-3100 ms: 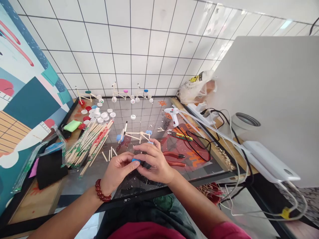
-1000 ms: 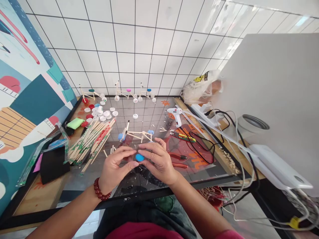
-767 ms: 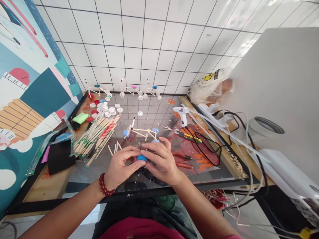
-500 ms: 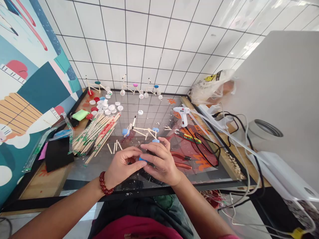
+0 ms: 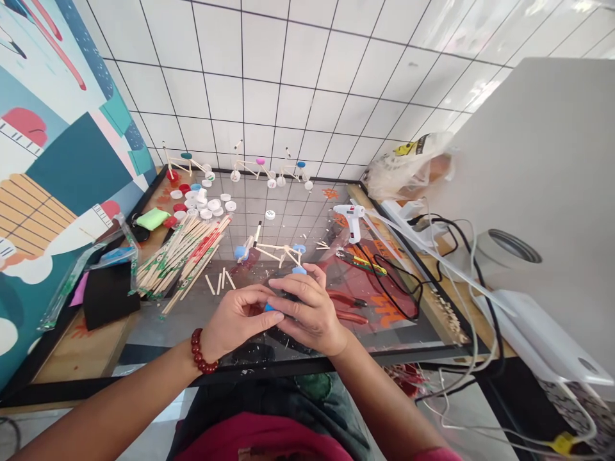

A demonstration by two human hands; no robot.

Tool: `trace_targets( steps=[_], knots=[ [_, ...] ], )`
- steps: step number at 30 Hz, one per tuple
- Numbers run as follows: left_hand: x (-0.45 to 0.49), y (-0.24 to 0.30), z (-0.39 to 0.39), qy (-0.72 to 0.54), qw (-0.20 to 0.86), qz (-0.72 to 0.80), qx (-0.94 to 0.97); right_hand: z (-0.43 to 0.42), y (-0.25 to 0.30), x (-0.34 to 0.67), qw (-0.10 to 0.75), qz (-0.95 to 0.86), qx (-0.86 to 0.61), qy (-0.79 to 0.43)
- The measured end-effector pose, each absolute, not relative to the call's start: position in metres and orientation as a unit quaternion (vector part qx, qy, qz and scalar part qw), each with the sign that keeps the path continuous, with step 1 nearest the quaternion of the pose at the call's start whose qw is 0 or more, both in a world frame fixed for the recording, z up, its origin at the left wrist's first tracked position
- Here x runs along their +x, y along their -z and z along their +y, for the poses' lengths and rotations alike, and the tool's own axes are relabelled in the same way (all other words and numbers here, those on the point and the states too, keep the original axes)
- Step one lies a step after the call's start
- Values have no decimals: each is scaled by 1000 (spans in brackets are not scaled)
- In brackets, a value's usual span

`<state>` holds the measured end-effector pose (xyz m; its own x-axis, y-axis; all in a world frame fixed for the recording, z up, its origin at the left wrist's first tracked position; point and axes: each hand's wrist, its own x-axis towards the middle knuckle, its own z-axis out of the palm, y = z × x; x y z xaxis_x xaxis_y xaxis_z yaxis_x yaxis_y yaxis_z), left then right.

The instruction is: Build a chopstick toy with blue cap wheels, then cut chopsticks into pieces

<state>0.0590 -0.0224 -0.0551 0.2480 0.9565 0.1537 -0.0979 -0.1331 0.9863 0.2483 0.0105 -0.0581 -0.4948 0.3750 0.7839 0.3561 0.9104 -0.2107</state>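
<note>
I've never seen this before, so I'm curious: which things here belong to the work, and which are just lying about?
In the work: left hand, right hand, blue bottle cap, stick bicycle model.

Lying about: hot glue gun, red-handled pliers, wooden sticks, green sponge, plastic bag.

A white hot glue gun sits at one o'clock, red-handled pliers at three, a black foam sheet at nine.

Left hand touching right hand

The fingers hide most of the blue bottle cap.
</note>
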Motion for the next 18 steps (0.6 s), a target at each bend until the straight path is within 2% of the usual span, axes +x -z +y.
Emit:
trace_targets(
  steps=[8, 18],
  knots=[
    [60, 56, -21, -489, 566, 364, 554, 9, 53, 245, 454, -866, -206, -38],
    [52, 55, -16, -478, 674, 358, 435, 11, 46, 249, 460, -852, -244, -60]
  ],
)
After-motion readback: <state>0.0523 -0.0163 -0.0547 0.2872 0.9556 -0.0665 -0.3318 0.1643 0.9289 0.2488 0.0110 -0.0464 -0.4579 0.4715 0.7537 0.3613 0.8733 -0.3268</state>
